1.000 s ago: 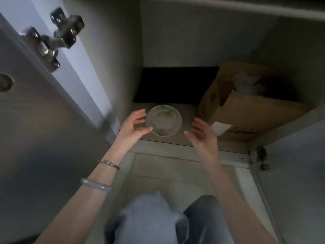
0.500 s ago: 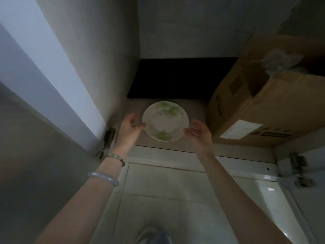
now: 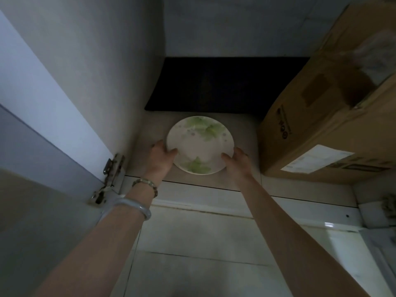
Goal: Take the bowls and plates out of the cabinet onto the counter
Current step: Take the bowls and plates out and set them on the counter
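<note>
The plate [image 3: 199, 144] is found on the cabinet floor [image 3: 244, 129] near the front edge, directly ahead and between both hands, equally near each. Its rim is gripped on opposite sides by the left hand [image 3: 159, 156] and right hand [image 3: 239, 161], thumbs curled over the edge. A cardboard box [image 3: 321, 125] is noted near its right. Half a second earlier, the rim was only being reached.
</note>
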Available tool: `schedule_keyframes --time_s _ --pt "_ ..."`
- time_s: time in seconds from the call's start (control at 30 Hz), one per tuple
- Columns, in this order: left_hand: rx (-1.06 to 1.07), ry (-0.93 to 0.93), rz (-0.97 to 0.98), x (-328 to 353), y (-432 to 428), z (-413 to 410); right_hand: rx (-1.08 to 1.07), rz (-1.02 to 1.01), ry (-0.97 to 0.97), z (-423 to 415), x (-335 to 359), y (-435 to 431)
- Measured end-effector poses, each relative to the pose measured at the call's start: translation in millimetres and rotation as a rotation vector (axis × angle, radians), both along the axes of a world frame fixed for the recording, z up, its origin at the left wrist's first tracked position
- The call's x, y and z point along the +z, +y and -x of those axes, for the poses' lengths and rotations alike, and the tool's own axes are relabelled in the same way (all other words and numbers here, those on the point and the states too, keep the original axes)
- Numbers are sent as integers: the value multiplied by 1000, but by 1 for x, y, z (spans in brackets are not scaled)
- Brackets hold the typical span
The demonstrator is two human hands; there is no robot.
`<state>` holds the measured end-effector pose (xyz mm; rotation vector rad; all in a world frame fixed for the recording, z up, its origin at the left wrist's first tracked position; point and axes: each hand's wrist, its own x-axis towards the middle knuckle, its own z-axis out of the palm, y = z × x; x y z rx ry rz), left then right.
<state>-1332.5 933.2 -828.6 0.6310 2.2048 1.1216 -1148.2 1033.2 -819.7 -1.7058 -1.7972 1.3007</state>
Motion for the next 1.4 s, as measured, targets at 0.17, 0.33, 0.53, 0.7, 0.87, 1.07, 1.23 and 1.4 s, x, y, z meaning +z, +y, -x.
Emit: schedule_keyframes --time_s 0.17,0.33,0.53,0.7,0.87,1.07,1.23,1.4 --pt "-34 34 3 -1 3 -4 -17 -7 -31 4 0 4" --pt "35 -63 -38 4 6 -5 -36 23 -59 11 3 5" --pt "118 -105 -106 8 -2 -10 -126 34 -12 17 11 4" --pt "194 -213 -211 26 -16 -17 -275 78 196 11 28 -3" --pt "262 -369 -332 67 -43 -35 -440 246 429 -7 68 -22" --pt "217 -566 -329 140 -92 -69 -522 437 541 -50 142 -60" --pt "119 -492 -337 205 -126 -94 -440 449 616 -89 205 -98" --pt "126 -495 -311 269 -143 -112 -451 442 620 -117 274 -121"
